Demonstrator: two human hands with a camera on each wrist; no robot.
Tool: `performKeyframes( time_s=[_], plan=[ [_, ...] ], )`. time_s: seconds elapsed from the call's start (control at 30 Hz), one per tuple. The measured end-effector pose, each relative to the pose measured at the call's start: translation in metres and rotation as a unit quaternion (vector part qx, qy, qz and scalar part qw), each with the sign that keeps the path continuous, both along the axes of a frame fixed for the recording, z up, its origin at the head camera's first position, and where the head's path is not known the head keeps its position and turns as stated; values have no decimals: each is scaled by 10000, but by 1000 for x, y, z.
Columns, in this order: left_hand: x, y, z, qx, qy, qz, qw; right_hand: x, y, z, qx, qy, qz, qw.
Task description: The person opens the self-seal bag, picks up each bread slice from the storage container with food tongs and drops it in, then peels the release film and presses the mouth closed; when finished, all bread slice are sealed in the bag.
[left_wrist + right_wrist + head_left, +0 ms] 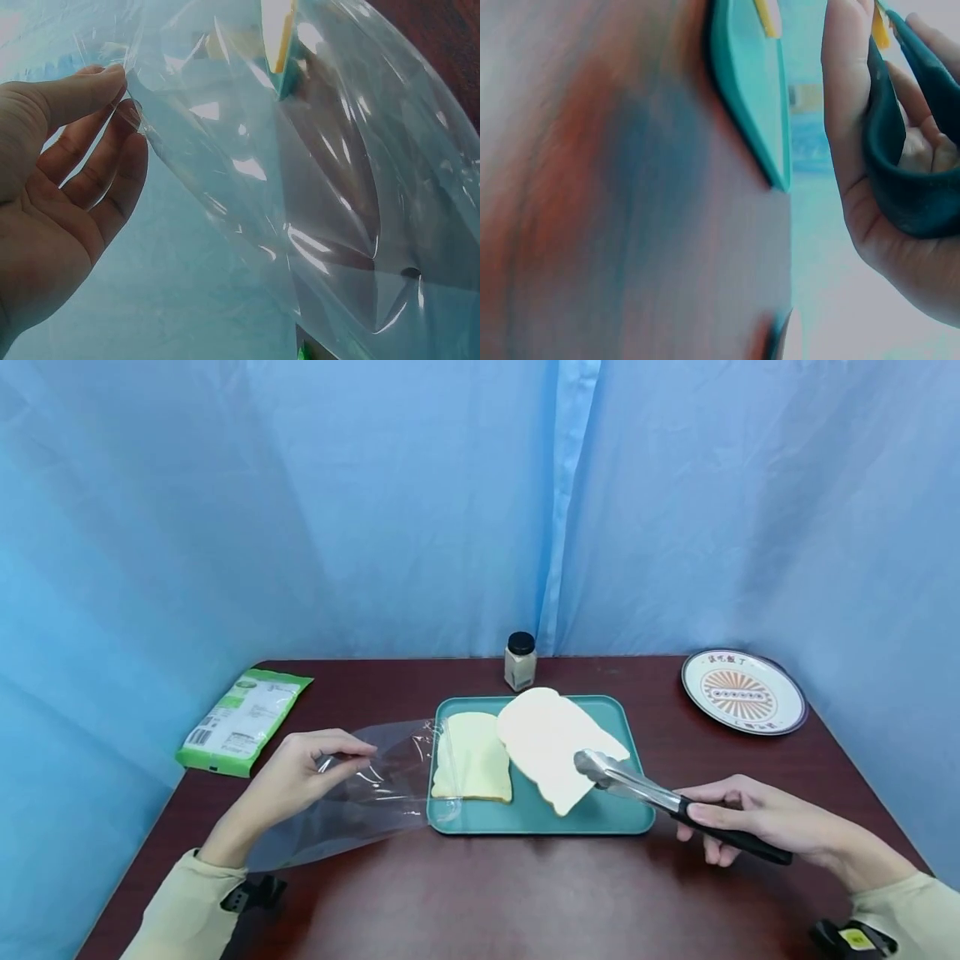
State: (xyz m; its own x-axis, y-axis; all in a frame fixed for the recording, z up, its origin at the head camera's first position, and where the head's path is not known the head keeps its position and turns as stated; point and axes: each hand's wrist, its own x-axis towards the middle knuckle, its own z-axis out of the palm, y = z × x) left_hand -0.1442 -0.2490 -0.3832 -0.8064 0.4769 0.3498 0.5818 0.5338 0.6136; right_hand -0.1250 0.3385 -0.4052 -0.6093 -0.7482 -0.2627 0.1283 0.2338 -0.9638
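Between thumb and fingers my left hand pinches the edge of a clear plastic bag, which spreads out to the left side of a teal tray. My right hand grips metal tongs by their black handle. Their tips are closed on the lower right part of a slice of bread, tilted above the tray. Another bread slice lies on the tray's left half, its left edge seen through the bag film. The left wrist view shows the plastic film stretching away from the fingertips.
A small jar with a black lid stands behind the tray. At the back right lies a white patterned plate. A green and white packet lies at the table's left edge. Blue curtains hang around the dark table.
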Motion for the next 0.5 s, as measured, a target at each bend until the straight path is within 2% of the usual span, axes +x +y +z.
performKeyframes(
  time_s=[0.3,0.5],
  plan=[
    [-4,4,1,-37,142,-122,9998,-11,-36,6,-349,342,931,9945],
    [-6,9,1,50,176,-273,9995,-15,-57,10,-119,120,1095,9938]
  ],
)
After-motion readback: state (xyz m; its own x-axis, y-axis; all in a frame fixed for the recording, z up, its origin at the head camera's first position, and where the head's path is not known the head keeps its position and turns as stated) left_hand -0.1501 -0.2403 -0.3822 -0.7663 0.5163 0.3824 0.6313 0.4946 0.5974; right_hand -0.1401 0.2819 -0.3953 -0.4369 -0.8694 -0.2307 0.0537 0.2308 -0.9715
